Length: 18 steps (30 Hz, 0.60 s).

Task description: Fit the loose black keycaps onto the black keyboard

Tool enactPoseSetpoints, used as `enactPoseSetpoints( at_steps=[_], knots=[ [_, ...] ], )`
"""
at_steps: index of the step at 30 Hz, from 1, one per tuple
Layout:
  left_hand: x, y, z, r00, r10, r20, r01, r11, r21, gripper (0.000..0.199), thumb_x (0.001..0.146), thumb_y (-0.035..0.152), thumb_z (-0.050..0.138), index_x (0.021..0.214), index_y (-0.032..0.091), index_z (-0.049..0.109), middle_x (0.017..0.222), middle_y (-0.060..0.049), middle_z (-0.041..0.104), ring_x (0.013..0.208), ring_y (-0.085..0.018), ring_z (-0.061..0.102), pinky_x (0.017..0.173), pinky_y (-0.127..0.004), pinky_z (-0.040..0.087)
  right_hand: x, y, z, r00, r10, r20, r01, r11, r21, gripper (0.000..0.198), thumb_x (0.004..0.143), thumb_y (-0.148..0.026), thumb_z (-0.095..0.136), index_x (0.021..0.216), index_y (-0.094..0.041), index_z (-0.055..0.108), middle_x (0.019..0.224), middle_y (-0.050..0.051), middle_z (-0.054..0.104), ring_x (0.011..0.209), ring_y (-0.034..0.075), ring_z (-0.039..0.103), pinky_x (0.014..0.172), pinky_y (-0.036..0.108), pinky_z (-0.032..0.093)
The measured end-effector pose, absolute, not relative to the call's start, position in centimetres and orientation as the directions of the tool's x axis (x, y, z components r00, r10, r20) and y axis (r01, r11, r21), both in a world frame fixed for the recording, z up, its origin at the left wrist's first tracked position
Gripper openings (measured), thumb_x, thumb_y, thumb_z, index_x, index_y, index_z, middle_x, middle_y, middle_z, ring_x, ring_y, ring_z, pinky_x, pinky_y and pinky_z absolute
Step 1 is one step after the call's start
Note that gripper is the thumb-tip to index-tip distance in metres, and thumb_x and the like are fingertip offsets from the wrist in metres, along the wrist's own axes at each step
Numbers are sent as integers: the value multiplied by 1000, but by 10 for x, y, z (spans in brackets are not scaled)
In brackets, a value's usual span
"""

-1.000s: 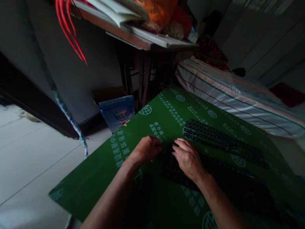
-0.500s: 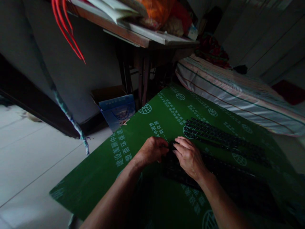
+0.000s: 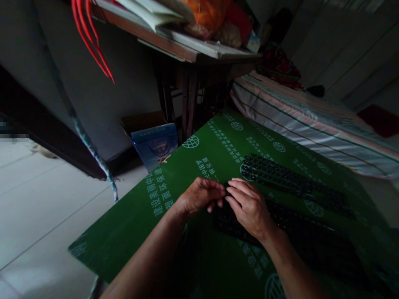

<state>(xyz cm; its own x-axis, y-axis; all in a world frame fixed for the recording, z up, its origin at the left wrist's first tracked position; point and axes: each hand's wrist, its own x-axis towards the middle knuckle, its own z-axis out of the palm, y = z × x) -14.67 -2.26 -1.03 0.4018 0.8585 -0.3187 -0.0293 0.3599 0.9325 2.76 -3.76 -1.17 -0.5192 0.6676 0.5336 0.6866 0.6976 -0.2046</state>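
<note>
A long black panel that looks like a keyboard (image 3: 318, 241) lies on a green printed board (image 3: 124, 236); darkness blurs its details. At its far left corner, my left hand (image 3: 202, 194) is closed, thumb and fingertips pinched together. My right hand (image 3: 249, 205) rests over the same corner, its bent fingers pressed together and almost touching the left fingertips. A small dark bit (image 3: 225, 185) shows between the hands, too dim to name. Behind the panel lie rows of small black keycap-like pieces (image 3: 280, 172), apart from both hands.
A cluttered wooden table (image 3: 183, 53) stands beyond the board, with red cords (image 3: 93, 45) hanging off its left side. Below it is a blue bag (image 3: 157, 145). A bed (image 3: 311, 120) borders the far right, and a cloth-wrapped pole (image 3: 90, 147) leans at left.
My left fingers have straightened a little and come closer to the right fingertips at the corner. My right hand has barely shifted. The panel and the black pieces lie as before.
</note>
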Motion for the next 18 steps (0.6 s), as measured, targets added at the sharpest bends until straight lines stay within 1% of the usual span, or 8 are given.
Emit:
enactPoseSetpoints(
  at_steps=[4,8,18],
  knots=[
    [-147,-22,-12,410,854,-320,-65,378,924,17,71,27,64,77,11,66,53,0,63,35,-3,40,36,-16,29,28,-40,-13,-469,666,581,672,695,-255,17,86,-16,53,96,-17,67,101,10,67,102,22,59,91,43,52],
    [-147,-22,-14,404,852,-333,-86,397,914,19,68,28,66,77,12,67,54,0,64,36,-3,41,36,-16,29,28,-41,-15,-432,665,609,653,696,-297,18,86,-15,54,97,-18,67,99,9,68,101,21,60,90,42,52],
    [-147,-22,-16,414,852,-319,-131,402,906,13,70,21,64,78,11,67,54,0,65,36,-4,44,38,-17,31,30,-41,-17,-414,660,627,647,698,-308,16,86,-15,54,97,-17,66,96,9,68,97,21,61,89,40,53]
  ],
)
